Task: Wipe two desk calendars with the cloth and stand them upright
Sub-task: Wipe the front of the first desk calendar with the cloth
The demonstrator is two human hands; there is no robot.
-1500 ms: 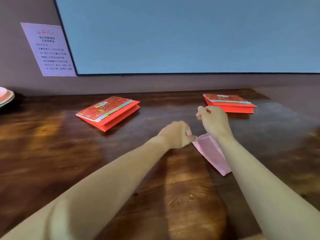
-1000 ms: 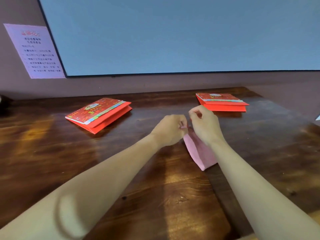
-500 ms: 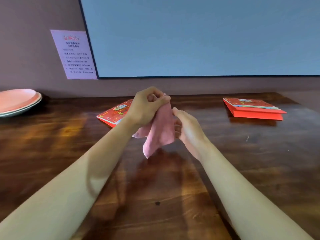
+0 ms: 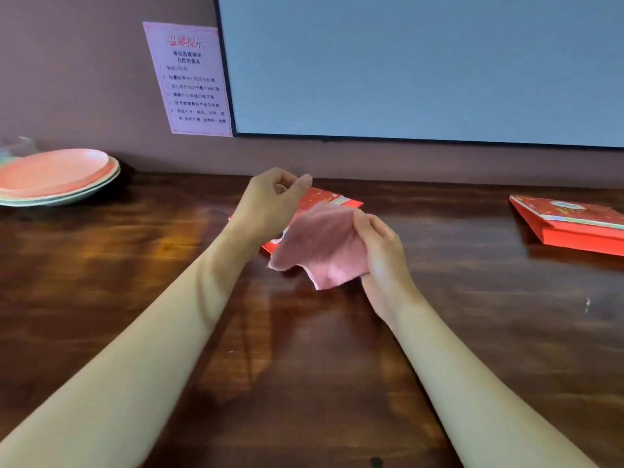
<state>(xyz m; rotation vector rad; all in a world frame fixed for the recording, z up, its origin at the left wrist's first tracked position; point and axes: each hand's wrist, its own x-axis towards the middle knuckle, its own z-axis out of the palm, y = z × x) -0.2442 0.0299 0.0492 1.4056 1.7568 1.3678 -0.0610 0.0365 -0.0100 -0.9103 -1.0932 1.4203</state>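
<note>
Just beyond the hands, the nearer calendar point(image 4: 332, 199) lay flat on the table point(image 4: 135, 265), mostly hidden behind them. Its long axis appeared to run from near left to far right. The left hand point(image 4: 266, 207) was raised in front of its left end, fingers curled toward the thumb, with no hold on anything that I could see. The right hand point(image 4: 381, 251) gripped the pink cloth point(image 4: 324, 244) by its right edge, and the rest hung loose over the calendar's near corner. Both hands were close together, so a short reach forward would probably bring the cloth onto this calendar first. The other calendar point(image 4: 574, 224) lay flat well apart on the right side, nearer the right arm.
</note>
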